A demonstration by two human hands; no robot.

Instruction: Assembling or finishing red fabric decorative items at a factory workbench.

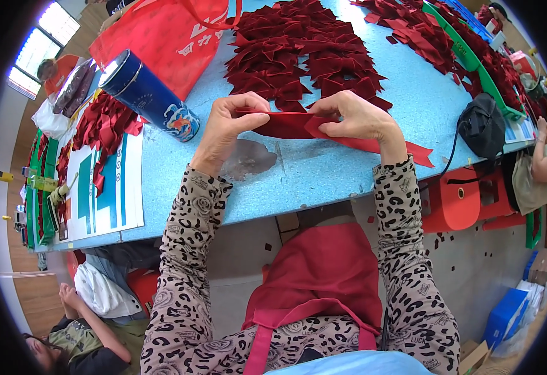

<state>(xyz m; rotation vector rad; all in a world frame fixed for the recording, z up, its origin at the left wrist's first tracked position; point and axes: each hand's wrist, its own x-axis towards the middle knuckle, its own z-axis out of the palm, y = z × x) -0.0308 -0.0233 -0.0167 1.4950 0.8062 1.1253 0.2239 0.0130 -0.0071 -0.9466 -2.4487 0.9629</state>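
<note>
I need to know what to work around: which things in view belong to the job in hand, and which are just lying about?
Belongs to the job:
red ribbon, pinched by the left hand and right hand
dark red bows, apparently matching work

Seemingly just lying about:
blue tumbler
red carrier bag
black strapped item

From your head, the fisheye camera looks down, close above and behind your left hand [236, 125] and right hand [361, 122], facing the table [189, 178] beyond.
</note>
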